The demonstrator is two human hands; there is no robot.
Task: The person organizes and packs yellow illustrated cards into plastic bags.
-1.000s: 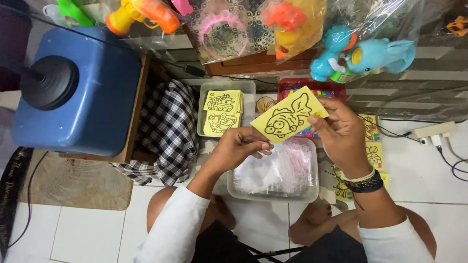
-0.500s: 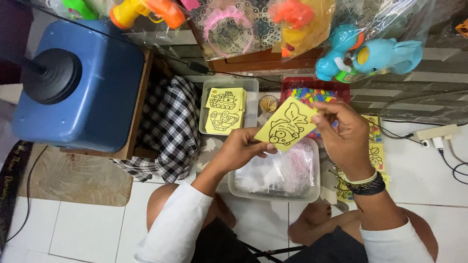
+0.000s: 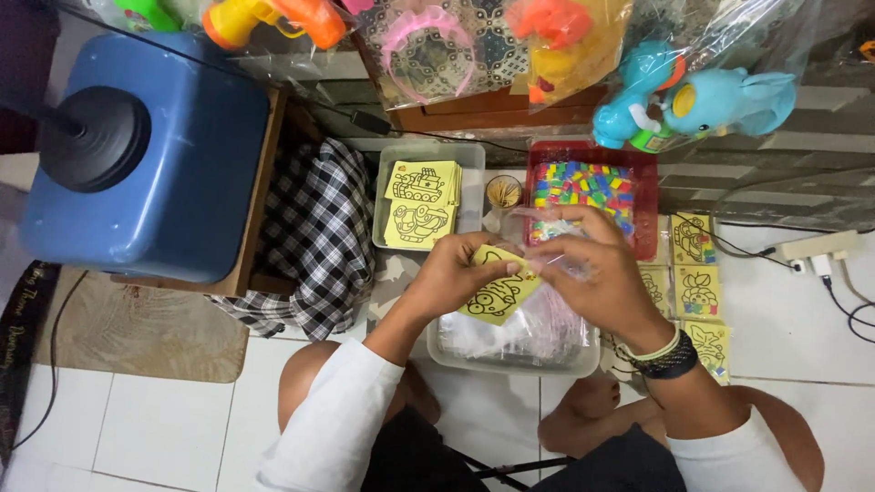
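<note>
My left hand (image 3: pixel 456 271) pinches the top corner of a yellow card with a black cartoon drawing (image 3: pixel 499 293). My right hand (image 3: pixel 592 273) grips a thin clear plastic sleeve (image 3: pixel 552 228) right beside the card; the card's right edge is hidden under the fingers, so whether it is inside the sleeve I cannot tell. Both hands hover over a clear plastic tub (image 3: pixel 510 357) holding several clear sleeves.
A grey tray (image 3: pixel 469 191) holds more yellow cards. A red tray (image 3: pixel 643 205) holds small coloured packets. Finished yellow cards (image 3: pixel 697 292) lie on the tiles at right. A blue container (image 3: pixel 137 155), a checked cloth (image 3: pixel 314 237), hanging toys and a power strip (image 3: pixel 816 248) surround me.
The yellow card was held up flat between both hands; it has come down toward the tub, and my right hand now grips a clear sleeve against it.
</note>
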